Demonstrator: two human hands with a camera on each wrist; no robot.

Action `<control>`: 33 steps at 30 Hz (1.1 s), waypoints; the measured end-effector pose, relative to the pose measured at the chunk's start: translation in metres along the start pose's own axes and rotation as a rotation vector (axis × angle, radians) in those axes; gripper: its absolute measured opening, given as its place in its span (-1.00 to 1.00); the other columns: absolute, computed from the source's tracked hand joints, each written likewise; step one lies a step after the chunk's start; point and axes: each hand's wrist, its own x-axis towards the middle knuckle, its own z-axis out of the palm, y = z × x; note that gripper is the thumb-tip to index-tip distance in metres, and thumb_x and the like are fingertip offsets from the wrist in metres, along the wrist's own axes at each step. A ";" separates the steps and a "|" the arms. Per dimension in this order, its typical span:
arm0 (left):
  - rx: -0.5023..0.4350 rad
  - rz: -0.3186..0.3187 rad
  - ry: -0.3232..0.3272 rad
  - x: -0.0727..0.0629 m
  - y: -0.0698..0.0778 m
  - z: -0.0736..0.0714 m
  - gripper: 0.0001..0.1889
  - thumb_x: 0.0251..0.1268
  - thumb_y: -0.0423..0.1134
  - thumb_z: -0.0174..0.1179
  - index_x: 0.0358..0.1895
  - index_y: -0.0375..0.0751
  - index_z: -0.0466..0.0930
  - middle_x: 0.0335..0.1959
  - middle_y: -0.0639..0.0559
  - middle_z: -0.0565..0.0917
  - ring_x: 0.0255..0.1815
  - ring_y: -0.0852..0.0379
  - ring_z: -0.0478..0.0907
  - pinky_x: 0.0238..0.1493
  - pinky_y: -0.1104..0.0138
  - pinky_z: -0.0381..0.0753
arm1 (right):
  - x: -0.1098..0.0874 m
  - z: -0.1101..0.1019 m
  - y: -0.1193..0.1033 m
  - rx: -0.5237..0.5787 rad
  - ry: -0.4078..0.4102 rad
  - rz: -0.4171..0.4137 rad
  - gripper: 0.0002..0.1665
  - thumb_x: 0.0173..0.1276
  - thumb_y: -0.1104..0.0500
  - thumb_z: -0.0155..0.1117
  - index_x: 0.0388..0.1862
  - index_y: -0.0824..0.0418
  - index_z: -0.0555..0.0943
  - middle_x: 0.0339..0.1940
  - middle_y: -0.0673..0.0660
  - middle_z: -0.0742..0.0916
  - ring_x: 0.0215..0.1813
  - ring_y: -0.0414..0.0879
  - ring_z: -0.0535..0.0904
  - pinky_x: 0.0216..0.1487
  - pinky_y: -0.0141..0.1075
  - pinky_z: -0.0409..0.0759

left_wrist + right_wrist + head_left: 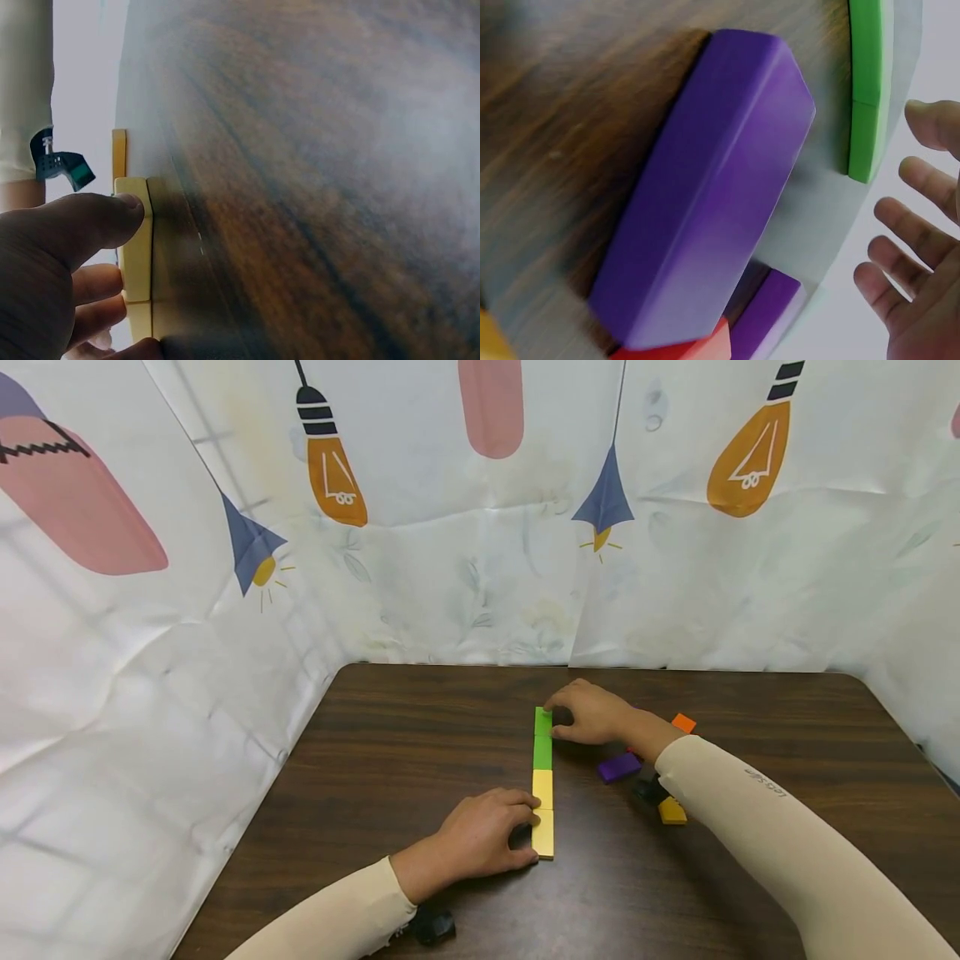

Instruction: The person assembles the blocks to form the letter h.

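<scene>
Pinching nearer yellow block [544,842] in left hand [483,832]; holding right hand [594,714] loosely spread beside green blocks [542,753], on dark wood-grain tabletop [397,735] before lamp-printed white cloth [450,585]

A small screened-off spot with a desk; whether it belongs to a home, an office or a studio cannot be told. A wrinkled white sheet with printed motifs [420,593] fills the upper half of the head view and runs down its left side, printed with orange light bulbs [748,468], blue lampshades [606,497] and pink rounded shapes [491,410]. A faint grey grid shows on it at left. The dark brown, wood-grained desk with rounded far corners [397,727] spans the lower half, its far edge meeting the sheet.
</scene>
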 end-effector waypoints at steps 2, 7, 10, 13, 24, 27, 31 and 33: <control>0.003 0.000 0.002 0.000 0.000 0.000 -0.60 0.21 0.14 0.44 0.05 0.06 0.76 0.23 0.22 0.61 0.19 0.19 0.58 -0.09 0.27 0.67 | -0.005 -0.002 -0.001 -0.007 -0.001 -0.005 -0.46 0.40 -0.04 0.39 0.28 0.17 0.64 0.29 0.13 0.65 0.42 0.17 0.39 0.36 0.07 0.40; -0.002 0.003 0.002 0.000 0.000 0.001 -0.60 0.20 0.13 0.45 0.04 0.07 0.76 0.23 0.23 0.61 0.19 0.19 0.58 -0.10 0.28 0.67 | -0.018 -0.006 -0.003 -0.025 -0.001 -0.027 -0.46 0.40 -0.03 0.40 0.27 0.19 0.63 0.27 0.14 0.67 0.41 0.18 0.42 0.34 0.07 0.42; -0.005 0.008 0.003 0.000 0.000 0.000 -0.60 0.21 0.13 0.45 0.04 0.07 0.76 0.23 0.22 0.61 0.19 0.19 0.58 -0.11 0.28 0.67 | -0.025 -0.008 -0.004 -0.028 0.004 -0.035 -0.46 0.39 -0.01 0.40 0.27 0.19 0.63 0.27 0.15 0.66 0.41 0.19 0.42 0.33 0.09 0.43; -0.001 0.011 0.007 0.000 0.000 0.000 -0.60 0.21 0.13 0.44 0.04 0.06 0.76 0.23 0.22 0.61 0.18 0.19 0.58 -0.12 0.28 0.68 | -0.032 -0.010 -0.004 -0.026 0.010 -0.031 -0.45 0.39 -0.01 0.41 0.28 0.19 0.63 0.28 0.16 0.66 0.41 0.20 0.42 0.32 0.11 0.44; 0.000 0.015 0.001 0.001 0.000 -0.001 -0.60 0.23 0.13 0.43 0.05 0.06 0.76 0.23 0.22 0.61 0.22 0.18 0.57 -0.11 0.27 0.68 | -0.064 -0.016 0.002 -0.019 0.018 -0.017 -0.44 0.38 -0.05 0.41 0.29 0.15 0.63 0.26 0.08 0.66 0.37 0.14 0.44 0.28 0.11 0.46; 0.004 0.014 -0.001 0.001 0.000 -0.001 -0.60 0.22 0.13 0.43 0.05 0.06 0.76 0.23 0.22 0.61 0.22 0.19 0.57 -0.10 0.27 0.67 | -0.073 -0.015 0.005 -0.011 0.031 -0.019 -0.43 0.39 -0.04 0.41 0.30 0.15 0.63 0.26 0.10 0.66 0.37 0.15 0.44 0.27 0.12 0.47; 0.001 0.015 -0.006 0.001 0.000 -0.001 -0.60 0.22 0.13 0.44 0.05 0.06 0.76 0.23 0.22 0.61 0.21 0.19 0.57 -0.12 0.29 0.67 | -0.087 -0.015 0.011 -0.011 0.061 -0.034 -0.47 0.38 0.00 0.41 0.26 0.18 0.64 0.24 0.11 0.68 0.36 0.19 0.45 0.28 0.14 0.46; -0.001 0.018 -0.008 0.001 0.000 -0.002 -0.60 0.22 0.13 0.44 0.05 0.06 0.76 0.23 0.22 0.61 0.21 0.19 0.57 -0.12 0.30 0.67 | -0.095 -0.015 0.014 -0.010 0.070 -0.025 -0.48 0.37 0.00 0.42 0.23 0.18 0.65 0.23 0.11 0.68 0.35 0.19 0.46 0.29 0.14 0.45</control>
